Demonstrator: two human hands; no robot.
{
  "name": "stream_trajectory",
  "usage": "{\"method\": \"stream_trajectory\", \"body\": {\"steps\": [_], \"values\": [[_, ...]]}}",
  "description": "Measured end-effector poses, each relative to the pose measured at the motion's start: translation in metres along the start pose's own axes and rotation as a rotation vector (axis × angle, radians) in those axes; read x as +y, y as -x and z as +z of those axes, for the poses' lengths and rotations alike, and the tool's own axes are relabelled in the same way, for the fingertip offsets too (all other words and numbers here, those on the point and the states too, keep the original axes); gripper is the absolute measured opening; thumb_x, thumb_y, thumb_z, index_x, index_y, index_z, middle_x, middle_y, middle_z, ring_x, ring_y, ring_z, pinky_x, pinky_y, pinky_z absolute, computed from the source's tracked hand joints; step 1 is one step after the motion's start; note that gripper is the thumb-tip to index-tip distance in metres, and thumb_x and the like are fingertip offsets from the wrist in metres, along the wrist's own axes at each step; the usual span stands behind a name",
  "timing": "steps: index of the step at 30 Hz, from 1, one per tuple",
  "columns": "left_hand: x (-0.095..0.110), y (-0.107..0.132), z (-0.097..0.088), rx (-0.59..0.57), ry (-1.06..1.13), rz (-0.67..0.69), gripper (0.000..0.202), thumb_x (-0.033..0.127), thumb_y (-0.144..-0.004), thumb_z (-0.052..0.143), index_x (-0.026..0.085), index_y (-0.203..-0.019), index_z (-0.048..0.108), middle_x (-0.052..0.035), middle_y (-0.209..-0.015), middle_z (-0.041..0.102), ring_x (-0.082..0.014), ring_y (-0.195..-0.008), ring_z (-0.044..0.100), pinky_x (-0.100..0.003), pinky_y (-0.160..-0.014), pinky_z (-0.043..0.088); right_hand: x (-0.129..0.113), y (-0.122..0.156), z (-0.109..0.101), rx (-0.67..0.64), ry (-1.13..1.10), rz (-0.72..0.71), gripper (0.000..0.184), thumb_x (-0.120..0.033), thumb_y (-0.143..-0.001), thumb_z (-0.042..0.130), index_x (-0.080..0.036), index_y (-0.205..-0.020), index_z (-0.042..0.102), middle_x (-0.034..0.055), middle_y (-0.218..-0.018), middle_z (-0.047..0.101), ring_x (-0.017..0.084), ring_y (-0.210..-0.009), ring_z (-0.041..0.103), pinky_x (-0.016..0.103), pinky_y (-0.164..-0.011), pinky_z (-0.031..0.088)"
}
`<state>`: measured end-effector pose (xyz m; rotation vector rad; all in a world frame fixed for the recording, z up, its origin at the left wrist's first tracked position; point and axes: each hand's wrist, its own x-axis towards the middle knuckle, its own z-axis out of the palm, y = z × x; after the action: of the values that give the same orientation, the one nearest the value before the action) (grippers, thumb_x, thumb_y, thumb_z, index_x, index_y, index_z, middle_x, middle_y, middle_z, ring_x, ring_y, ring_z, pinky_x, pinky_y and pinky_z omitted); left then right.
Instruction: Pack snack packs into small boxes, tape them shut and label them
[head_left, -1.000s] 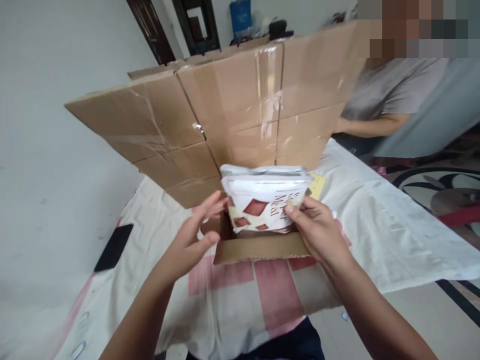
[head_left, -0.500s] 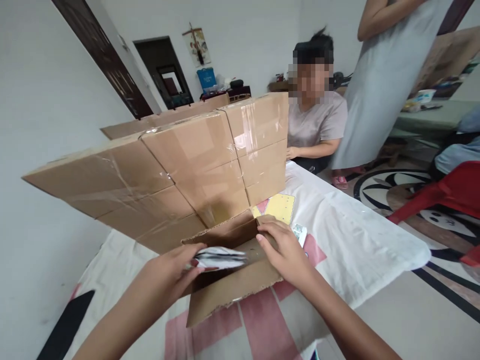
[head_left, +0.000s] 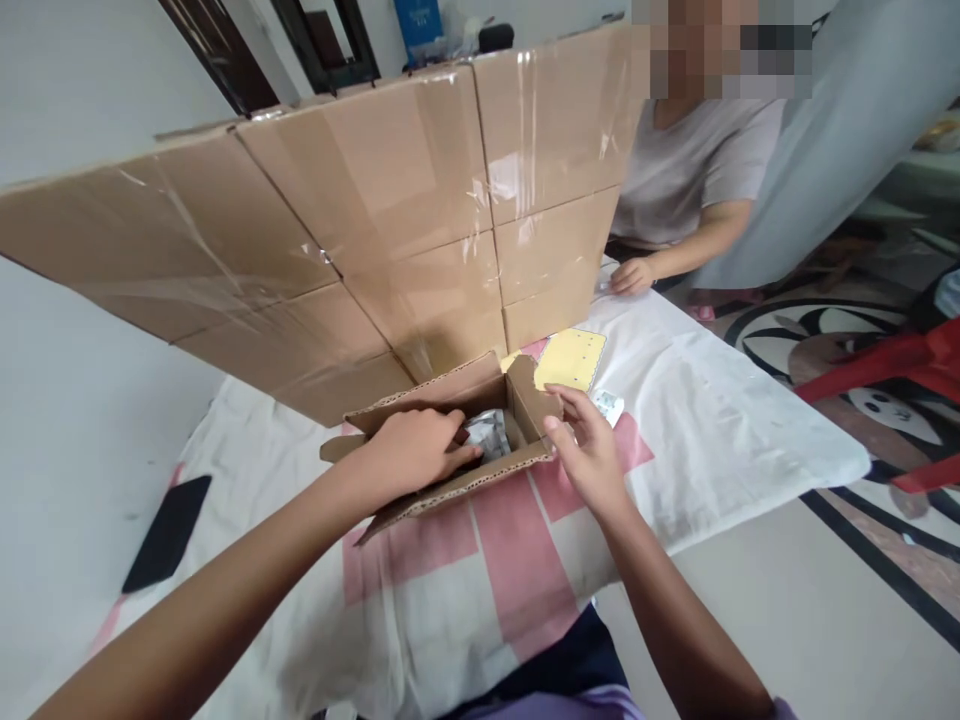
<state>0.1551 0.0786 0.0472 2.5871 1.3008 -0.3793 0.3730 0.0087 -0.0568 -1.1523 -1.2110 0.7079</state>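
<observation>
An open cardboard box (head_left: 480, 480) stands on the cloth in front of me, its flaps up. White packets (head_left: 489, 436) lie down inside it. My left hand (head_left: 412, 450) reaches into the box from the near side, fingers curled over the packets and pressing on them. My right hand (head_left: 589, 455) is at the box's right corner, fingers loosely bent, thumb and fingertips touching the right flap (head_left: 529, 405).
A wall of stacked, taped cartons (head_left: 360, 220) rises just behind the box. A black phone (head_left: 166, 532) lies at the left on the white and pink cloth (head_left: 712, 420). A yellow card (head_left: 570, 358) and a small wrapper (head_left: 609, 405) lie right of the box. A seated person's hand (head_left: 631, 275) rests on the far edge; another person stands behind. Red chair (head_left: 892, 360) at right.
The bundle of packets was held up above the box, then went down into it. My left hand followed it in and now presses on it; my right hand moved to the right flap.
</observation>
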Motion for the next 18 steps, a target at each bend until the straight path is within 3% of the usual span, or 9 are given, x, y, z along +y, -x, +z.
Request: {"method": "stream_trajectory", "body": {"steps": [2, 4, 7, 9, 14, 18], "values": [[-0.007, 0.011, 0.000, 0.079, 0.112, 0.018, 0.054, 0.063, -0.098, 0.042, 0.023, -0.125, 0.066, -0.0124, -0.124, 0.073, -0.0338, -0.111, 0.069, -0.046, -0.093, 0.053, -0.003, 0.000, -0.003, -0.095, -0.007, -0.111, 0.037, -0.051, -0.103, 0.048, -0.029, -0.128, 0.065, 0.0081, -0.130, 0.070, 0.028, -0.120, 0.064, 0.047, -0.102, 0.051], [-0.011, 0.024, 0.002, 0.138, 0.160, 0.030, 0.058, 0.067, -0.097, 0.041, 0.028, -0.136, 0.061, -0.0095, -0.146, 0.061, -0.0341, -0.131, 0.059, -0.049, -0.107, 0.047, -0.005, -0.003, -0.005, -0.209, 0.021, -0.199, 0.046, -0.056, -0.106, 0.035, -0.030, -0.125, 0.069, 0.0067, -0.133, 0.070, 0.029, -0.125, 0.061, 0.051, -0.105, 0.047], [-0.016, 0.039, 0.008, 0.092, 0.172, 0.031, 0.067, 0.075, -0.093, 0.043, 0.035, -0.145, 0.055, -0.0062, -0.164, 0.041, -0.0376, -0.148, 0.041, -0.056, -0.117, 0.037, -0.006, -0.008, -0.007, -0.334, 0.100, -0.260, 0.057, -0.063, -0.105, 0.028, -0.031, -0.123, 0.072, 0.0061, -0.136, 0.067, 0.031, -0.128, 0.057, 0.054, -0.108, 0.043], [-0.019, 0.044, 0.012, 0.035, 0.190, 0.027, 0.072, 0.078, -0.090, 0.044, 0.037, -0.150, 0.049, -0.0070, -0.168, 0.034, -0.0385, -0.150, 0.038, -0.057, -0.118, 0.036, -0.005, -0.010, -0.007, -0.370, 0.124, -0.265, 0.062, -0.068, -0.103, 0.027, -0.030, -0.125, 0.071, 0.0072, -0.137, 0.066, 0.031, -0.127, 0.056, 0.055, -0.108, 0.042], [-0.022, 0.039, 0.019, 0.094, 0.194, 0.049, 0.071, 0.074, -0.093, 0.044, 0.033, -0.152, 0.047, -0.0102, -0.161, 0.044, -0.0381, -0.144, 0.043, -0.057, -0.114, 0.037, -0.001, -0.007, -0.005, -0.317, 0.161, -0.212, 0.070, -0.072, -0.101, 0.021, -0.029, -0.123, 0.071, 0.0077, -0.138, 0.065, 0.032, -0.129, 0.055, 0.055, -0.111, 0.040], [-0.020, 0.036, 0.018, 0.147, 0.193, 0.063, 0.061, 0.066, -0.094, 0.049, 0.030, -0.144, 0.055, -0.0103, -0.139, 0.061, -0.0350, -0.130, 0.051, -0.053, -0.108, 0.040, 0.002, -0.004, 0.000, -0.274, 0.159, -0.154, 0.070, -0.070, -0.102, 0.019, -0.029, -0.118, 0.073, 0.0068, -0.137, 0.066, 0.031, -0.130, 0.056, 0.056, -0.113, 0.040]]}}
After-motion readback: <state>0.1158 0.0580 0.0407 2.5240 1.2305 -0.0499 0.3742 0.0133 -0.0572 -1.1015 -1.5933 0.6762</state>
